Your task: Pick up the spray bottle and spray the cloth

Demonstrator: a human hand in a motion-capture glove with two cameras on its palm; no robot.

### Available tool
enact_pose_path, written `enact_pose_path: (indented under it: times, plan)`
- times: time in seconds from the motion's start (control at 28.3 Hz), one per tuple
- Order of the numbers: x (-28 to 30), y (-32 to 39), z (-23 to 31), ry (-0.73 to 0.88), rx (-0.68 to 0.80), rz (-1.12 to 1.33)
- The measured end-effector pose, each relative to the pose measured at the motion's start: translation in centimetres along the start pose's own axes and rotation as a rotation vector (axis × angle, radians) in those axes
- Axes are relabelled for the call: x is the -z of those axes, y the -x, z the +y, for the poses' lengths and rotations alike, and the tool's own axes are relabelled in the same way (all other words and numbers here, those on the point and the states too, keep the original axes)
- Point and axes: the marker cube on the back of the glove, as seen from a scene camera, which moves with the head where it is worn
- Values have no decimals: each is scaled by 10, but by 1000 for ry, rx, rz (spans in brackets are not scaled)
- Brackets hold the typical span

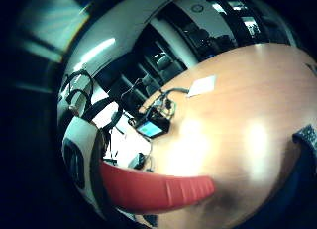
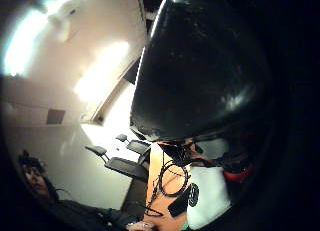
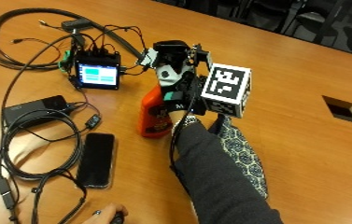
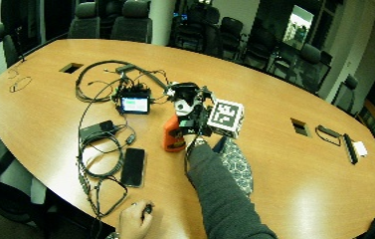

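Long wooden conference table (image 4: pixel 293 169); dark office chairs (image 4: pixel 111 20) around it

Outside views: close and wider, above the tabletop (image 3: pixel 299 65), both sharing the small screen (image 3: pixel 98 74). Palm views: pressed against the spray bottle (image 1: pixel 158 189), facing outward.

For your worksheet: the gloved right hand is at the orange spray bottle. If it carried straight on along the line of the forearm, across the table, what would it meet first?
Probably the small screen device with its cables, beyond the orange spray bottle that the right hand is on. Depth is unclear, so the hand might pass beside it over bare table.
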Motion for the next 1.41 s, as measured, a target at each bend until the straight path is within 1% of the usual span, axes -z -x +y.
enact_pose_path:
  times: [0.53,0.67,0.85,1.06,1.24,1.41]
  plan:
    - [-37,-24,27,128,-117,50]
    - [-46,-25,38,183,-140,71]
    - [-44,-33,45,248,-139,129]
    - [-45,-33,58,365,-151,188]
    - [-36,-25,68,443,-126,308]
    - [-15,-11,84,516,-12,500]
